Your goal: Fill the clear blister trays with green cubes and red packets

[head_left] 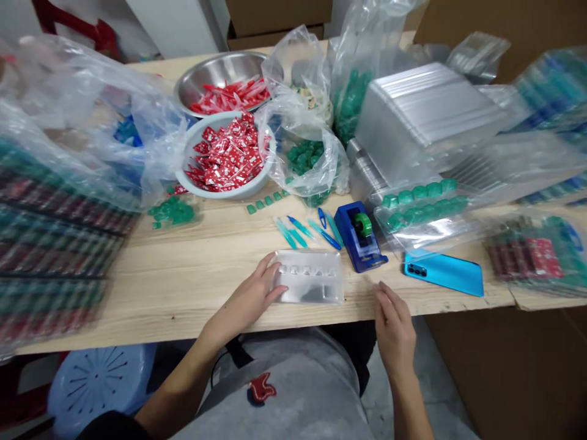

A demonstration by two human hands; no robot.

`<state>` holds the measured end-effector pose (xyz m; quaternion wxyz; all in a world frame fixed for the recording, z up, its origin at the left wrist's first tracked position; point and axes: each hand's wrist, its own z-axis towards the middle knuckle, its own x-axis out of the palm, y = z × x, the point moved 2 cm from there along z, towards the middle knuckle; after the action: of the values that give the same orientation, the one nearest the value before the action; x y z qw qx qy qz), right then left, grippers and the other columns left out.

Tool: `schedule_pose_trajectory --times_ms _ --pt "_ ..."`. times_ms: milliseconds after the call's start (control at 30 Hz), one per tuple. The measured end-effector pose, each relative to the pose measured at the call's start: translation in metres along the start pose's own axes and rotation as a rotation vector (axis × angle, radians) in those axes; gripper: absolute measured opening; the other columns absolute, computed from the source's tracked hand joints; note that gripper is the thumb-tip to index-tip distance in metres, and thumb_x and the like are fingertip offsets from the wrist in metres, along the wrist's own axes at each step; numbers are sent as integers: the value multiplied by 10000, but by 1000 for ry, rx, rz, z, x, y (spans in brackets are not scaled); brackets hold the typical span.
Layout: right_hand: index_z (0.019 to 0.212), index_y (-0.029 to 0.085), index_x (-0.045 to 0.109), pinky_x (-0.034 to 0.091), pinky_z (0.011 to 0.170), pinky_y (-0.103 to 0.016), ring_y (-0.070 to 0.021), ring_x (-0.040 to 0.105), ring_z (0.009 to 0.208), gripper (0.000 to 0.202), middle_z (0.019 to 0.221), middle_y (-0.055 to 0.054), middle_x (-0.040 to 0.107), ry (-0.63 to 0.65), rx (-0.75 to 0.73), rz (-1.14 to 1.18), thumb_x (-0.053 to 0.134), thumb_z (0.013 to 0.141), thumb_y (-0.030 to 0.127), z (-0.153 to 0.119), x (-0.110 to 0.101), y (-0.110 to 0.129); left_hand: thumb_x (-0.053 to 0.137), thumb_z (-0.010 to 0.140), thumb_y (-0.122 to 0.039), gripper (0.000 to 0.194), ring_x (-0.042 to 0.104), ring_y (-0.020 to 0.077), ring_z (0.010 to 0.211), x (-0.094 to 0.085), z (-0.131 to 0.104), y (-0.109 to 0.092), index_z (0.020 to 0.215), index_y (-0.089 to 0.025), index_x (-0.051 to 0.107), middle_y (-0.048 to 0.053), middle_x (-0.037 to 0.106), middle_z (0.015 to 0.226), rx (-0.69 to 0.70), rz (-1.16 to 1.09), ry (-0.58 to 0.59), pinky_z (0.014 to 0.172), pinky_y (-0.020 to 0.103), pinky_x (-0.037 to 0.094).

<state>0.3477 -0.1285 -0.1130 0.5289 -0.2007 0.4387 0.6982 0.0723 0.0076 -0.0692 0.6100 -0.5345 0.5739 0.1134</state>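
Observation:
A clear plastic tray (316, 278) with a row of small moulded hollows lies flat near the table's front edge. My left hand (252, 296) grips its left end, thumb on top and fingers at the back corner. To the right, my right hand (395, 324) hovers at the table edge with its fingers curled together; whether anything small is between them is hidden. Just beyond it stands a blue tape dispenser (360, 238) with a green roll. Several blue and teal pen-like pieces (298, 231) lie behind the tray.
A bowl of red packets (229, 156), a steel bowl (183, 85) and bags of green pieces (305, 156) stand behind. Stacked clear trays (413, 116) and a blue phone (443, 273) are at right. Filled packs (55, 244) line the left. Green pieces (172, 211) lie left of centre.

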Motion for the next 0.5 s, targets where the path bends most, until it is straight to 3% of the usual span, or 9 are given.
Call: schedule_pose_trajectory --times_ms 167,300,500 --pt "1083 197 673 527 807 -413 -228 660 845 196 868 -69 728 0 -41 -15 579 924 130 14 2 9 493 956 -280 329 538 303 1310 4 -1 1 1264 -165 488 197 342 1528 -16 -35 8 1071 441 475" --pt "1066 188 657 531 873 -431 -227 665 924 173 984 -89 738 80 -100 23 568 928 134 16 14 27 457 939 -175 279 560 300 1280 10 -2 4 1215 -157 488 199 409 1462 8 -16 -43 1046 458 491" --pt "1087 176 639 535 910 -439 -227 663 974 216 1033 -117 718 86 -137 80 555 908 88 12 22 36 455 925 -168 251 573 290 1251 6 -7 10 1172 -179 501 175 430 1428 34 -78 -67 1015 454 510"
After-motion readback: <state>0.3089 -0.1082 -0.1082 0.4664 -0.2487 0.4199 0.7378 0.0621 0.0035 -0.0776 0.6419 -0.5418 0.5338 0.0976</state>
